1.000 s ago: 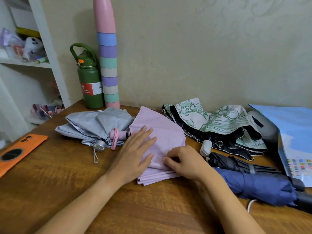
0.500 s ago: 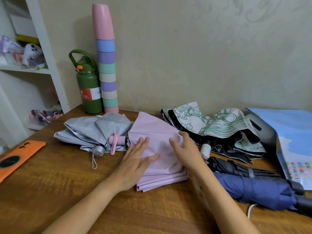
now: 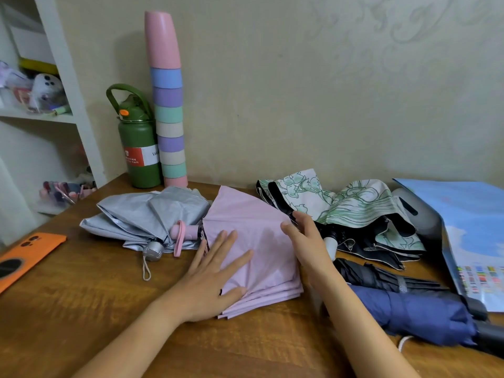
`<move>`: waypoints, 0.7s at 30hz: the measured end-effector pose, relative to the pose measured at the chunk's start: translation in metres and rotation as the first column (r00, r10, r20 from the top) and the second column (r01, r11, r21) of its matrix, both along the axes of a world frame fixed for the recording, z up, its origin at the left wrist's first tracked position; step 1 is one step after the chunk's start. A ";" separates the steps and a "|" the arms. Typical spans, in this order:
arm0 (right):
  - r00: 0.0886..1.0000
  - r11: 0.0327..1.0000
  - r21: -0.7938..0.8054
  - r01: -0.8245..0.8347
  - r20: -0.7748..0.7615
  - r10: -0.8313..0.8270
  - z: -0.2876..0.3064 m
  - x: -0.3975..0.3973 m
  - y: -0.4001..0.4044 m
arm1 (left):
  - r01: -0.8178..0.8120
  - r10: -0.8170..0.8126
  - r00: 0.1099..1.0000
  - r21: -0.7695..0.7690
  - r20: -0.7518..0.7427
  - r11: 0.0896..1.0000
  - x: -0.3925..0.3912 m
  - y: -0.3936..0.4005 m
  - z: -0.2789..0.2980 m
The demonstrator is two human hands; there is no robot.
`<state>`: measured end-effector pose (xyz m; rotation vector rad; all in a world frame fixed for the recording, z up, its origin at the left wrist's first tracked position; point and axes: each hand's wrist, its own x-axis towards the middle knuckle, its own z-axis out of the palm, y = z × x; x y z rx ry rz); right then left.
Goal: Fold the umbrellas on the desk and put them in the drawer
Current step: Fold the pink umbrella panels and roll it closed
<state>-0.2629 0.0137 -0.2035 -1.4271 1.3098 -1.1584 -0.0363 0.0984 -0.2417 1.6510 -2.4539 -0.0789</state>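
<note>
A pink umbrella (image 3: pixel 251 236) lies flattened in pleats on the wooden desk (image 3: pixel 81 309), its pink handle pointing left. My left hand (image 3: pixel 215 279) presses flat on its near left part with fingers spread. At the canopy's right edge is my right hand (image 3: pixel 305 241), fingers straight against the fabric. A silver umbrella (image 3: pixel 147 216) lies loosely to the left. Behind on the right sprawls a white-and-green floral umbrella (image 3: pixel 351 208) with a black lining. A folded black umbrella (image 3: pixel 379 276) and a rolled navy umbrella (image 3: pixel 420 315) lie at the right. No drawer is in view.
A green bottle (image 3: pixel 139 148) and a tall stack of pastel cups (image 3: pixel 167 105) stand at the back left by the wall. An orange phone (image 3: pixel 24 257) lies at the left edge. A blue folder (image 3: pixel 474 230) and a grey object occupy the right. White shelves stand at the left.
My right hand has moved from the umbrella's near edge up along its right side. The left hand stays pressed on the fabric. The camera has tilted slightly down.
</note>
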 end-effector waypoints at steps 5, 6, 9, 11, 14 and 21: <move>0.998 0.994 0.094 -0.049 -0.025 0.052 0.009 0.001 -0.010 | -0.002 -0.002 0.998 0.054 0.064 0.999 -0.003 0.002 0.004; 0.997 0.991 0.128 -0.042 -0.056 0.050 0.012 0.001 -0.015 | -0.001 -0.003 0.998 0.062 0.064 0.998 -0.004 0.002 0.005; 0.996 0.971 0.239 -0.014 -0.077 0.034 0.025 0.004 -0.031 | 0.013 -0.015 1.000 0.070 0.017 0.997 -0.002 0.002 0.006; 1.000 0.969 0.246 0.005 -0.016 -0.001 0.031 0.008 -0.040 | 0.017 -0.012 0.998 0.084 -0.065 0.996 0.000 0.001 0.007; 0.987 0.969 0.237 0.071 0.124 -0.102 0.036 0.015 -0.051 | 0.007 -0.002 0.999 0.107 -0.042 0.994 0.000 0.000 0.007; 0.924 0.968 0.248 0.041 0.359 -0.131 0.034 0.017 -0.073 | -0.004 0.004 1.000 0.135 0.001 0.991 -0.001 0.003 0.009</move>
